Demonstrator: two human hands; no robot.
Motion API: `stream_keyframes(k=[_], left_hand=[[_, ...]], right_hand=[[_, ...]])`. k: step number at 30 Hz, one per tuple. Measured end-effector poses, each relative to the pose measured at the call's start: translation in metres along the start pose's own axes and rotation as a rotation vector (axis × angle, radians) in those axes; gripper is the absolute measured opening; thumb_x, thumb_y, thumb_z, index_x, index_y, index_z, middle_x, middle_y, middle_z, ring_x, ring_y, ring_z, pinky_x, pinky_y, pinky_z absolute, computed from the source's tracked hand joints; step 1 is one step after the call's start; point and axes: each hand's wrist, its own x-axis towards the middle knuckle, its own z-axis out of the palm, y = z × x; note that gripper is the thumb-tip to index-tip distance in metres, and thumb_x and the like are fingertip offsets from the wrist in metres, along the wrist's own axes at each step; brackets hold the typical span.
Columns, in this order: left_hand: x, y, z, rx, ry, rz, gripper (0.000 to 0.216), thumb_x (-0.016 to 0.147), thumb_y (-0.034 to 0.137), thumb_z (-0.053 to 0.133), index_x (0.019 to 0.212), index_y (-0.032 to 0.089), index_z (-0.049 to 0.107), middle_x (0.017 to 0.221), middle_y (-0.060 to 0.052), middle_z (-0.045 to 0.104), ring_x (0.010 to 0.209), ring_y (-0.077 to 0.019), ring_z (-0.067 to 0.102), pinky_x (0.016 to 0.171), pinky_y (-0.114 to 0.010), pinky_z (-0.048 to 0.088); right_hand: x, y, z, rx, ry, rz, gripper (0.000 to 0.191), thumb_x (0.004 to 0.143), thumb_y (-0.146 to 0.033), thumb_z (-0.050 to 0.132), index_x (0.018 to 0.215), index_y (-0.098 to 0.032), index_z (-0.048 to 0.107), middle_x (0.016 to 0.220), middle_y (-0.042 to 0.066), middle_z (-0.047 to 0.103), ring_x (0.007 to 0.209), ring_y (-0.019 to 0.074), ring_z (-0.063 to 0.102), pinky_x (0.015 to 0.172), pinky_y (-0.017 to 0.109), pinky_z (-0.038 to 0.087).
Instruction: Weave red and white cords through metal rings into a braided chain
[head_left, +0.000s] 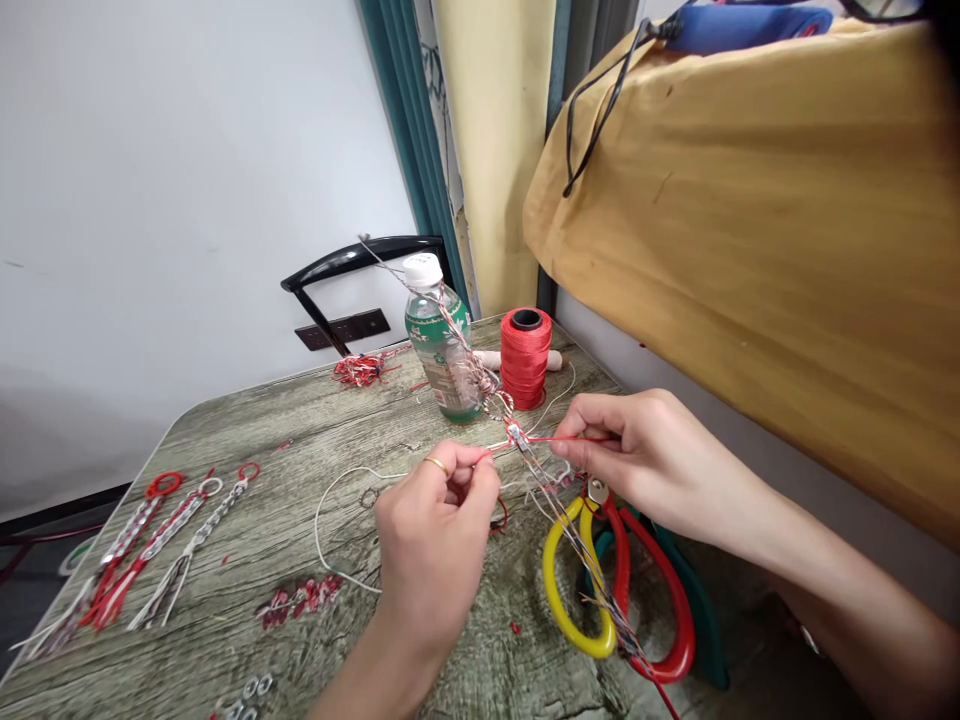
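My left hand [442, 510] pinches one end of a thin red cord, left of a small knotted piece [517, 435]. On the other side, my right hand [630, 445] grips the red cord [574, 439] between thumb and fingers. The cord runs taut between both hands across the knotted piece. Several long thin strands hang from this piece toward me, over scissors [619, 590] with one yellow and one red handle. Its upper end joins a twisted bundle of threads reaching up along a green-labelled plastic bottle [439, 345]. A loose white cord [319, 525] curls beside my left hand.
A spool of red thread [525, 360] stands right of the bottle. Three braided pieces with rings [187, 530] lie at the left. Red beads [300, 600], metal rings [251, 695] and a thread tangle [360, 370] rest on the wooden table [292, 420]. Yellow cloth [735, 200] overhangs at right.
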Motion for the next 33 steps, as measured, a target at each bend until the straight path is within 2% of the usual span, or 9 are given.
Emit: stream_keyframes(k=[3, 6, 8, 14, 19, 24, 29, 33], left_hand=[[-0.002, -0.002, 0.001, -0.012, -0.071, 0.004, 0.01, 0.076, 0.023, 0.053, 0.068, 0.019, 0.059, 0.053, 0.004, 0.053, 0.045, -0.0077, 0.046, 0.044, -0.02, 0.037], [-0.005, -0.004, 0.002, -0.016, -0.14, -0.002, 0.01, 0.076, 0.026, 0.054, 0.075, 0.019, 0.061, 0.053, 0.005, 0.048, 0.044, -0.0072, 0.043, 0.044, -0.021, 0.036], [-0.006, -0.003, 0.003, -0.037, -0.146, -0.01, 0.011, 0.076, 0.027, 0.055, 0.08, 0.019, 0.061, 0.054, 0.006, 0.045, 0.044, -0.0067, 0.041, 0.043, -0.02, 0.034], [-0.006, 0.003, 0.002, -0.089, -0.126, -0.021, 0.028, 0.078, 0.029, 0.053, 0.105, 0.022, 0.054, 0.047, 0.009, 0.04, 0.043, -0.0077, 0.04, 0.046, -0.021, 0.036], [-0.005, 0.006, 0.005, -0.144, -0.117, -0.036, 0.011, 0.078, 0.027, 0.054, 0.08, 0.019, 0.061, 0.047, 0.006, 0.051, 0.043, -0.0082, 0.048, 0.044, -0.021, 0.039], [-0.006, 0.012, 0.005, -0.321, -0.167, -0.215, 0.008, 0.073, 0.023, 0.058, 0.07, 0.017, 0.06, 0.047, 0.004, 0.056, 0.043, -0.0076, 0.05, 0.042, -0.017, 0.041], [-0.004, 0.015, 0.005, -0.41, -0.209, -0.303, 0.009, 0.072, 0.02, 0.058, 0.064, 0.016, 0.061, 0.046, 0.004, 0.057, 0.042, -0.0057, 0.048, 0.042, -0.015, 0.04], [-0.001, 0.013, 0.005, -0.492, -0.209, -0.374, 0.006, 0.07, 0.019, 0.062, 0.071, 0.014, 0.064, 0.048, 0.004, 0.058, 0.043, -0.0053, 0.049, 0.044, -0.015, 0.041]], right_hand=[[0.003, 0.003, 0.002, 0.029, -0.072, -0.014, 0.017, 0.081, -0.026, 0.047, 0.069, -0.018, 0.055, 0.052, -0.005, 0.045, 0.048, 0.0069, 0.037, 0.046, 0.02, 0.026], [0.005, 0.005, 0.003, 0.072, -0.114, -0.027, 0.012, 0.08, -0.026, 0.05, 0.084, -0.019, 0.058, 0.055, -0.006, 0.046, 0.05, 0.0068, 0.038, 0.047, 0.019, 0.028], [0.005, 0.004, 0.002, 0.104, -0.108, -0.025, 0.017, 0.079, -0.029, 0.052, 0.092, -0.019, 0.057, 0.056, -0.006, 0.046, 0.05, 0.0067, 0.038, 0.047, 0.018, 0.029], [0.006, 0.003, 0.006, 0.178, -0.053, -0.036, 0.019, 0.082, -0.033, 0.049, 0.093, -0.019, 0.057, 0.059, -0.005, 0.045, 0.051, 0.0065, 0.037, 0.048, 0.018, 0.028], [0.005, 0.001, 0.011, 0.174, -0.066, -0.064, 0.017, 0.084, -0.027, 0.045, 0.075, -0.018, 0.058, 0.056, -0.006, 0.039, 0.051, 0.0062, 0.033, 0.047, 0.018, 0.025], [0.004, -0.001, 0.009, 0.229, -0.14, -0.049, 0.02, 0.083, -0.025, 0.046, 0.068, -0.016, 0.054, 0.054, -0.006, 0.037, 0.05, 0.0052, 0.031, 0.045, 0.018, 0.023], [0.004, 0.0, 0.008, 0.301, -0.177, -0.017, 0.021, 0.084, -0.028, 0.045, 0.069, -0.016, 0.054, 0.054, -0.006, 0.036, 0.05, 0.0057, 0.03, 0.044, 0.019, 0.022], [0.003, 0.002, 0.005, 0.39, -0.228, 0.015, 0.026, 0.084, -0.036, 0.045, 0.071, -0.015, 0.054, 0.055, -0.005, 0.035, 0.05, 0.0063, 0.029, 0.044, 0.02, 0.022]])
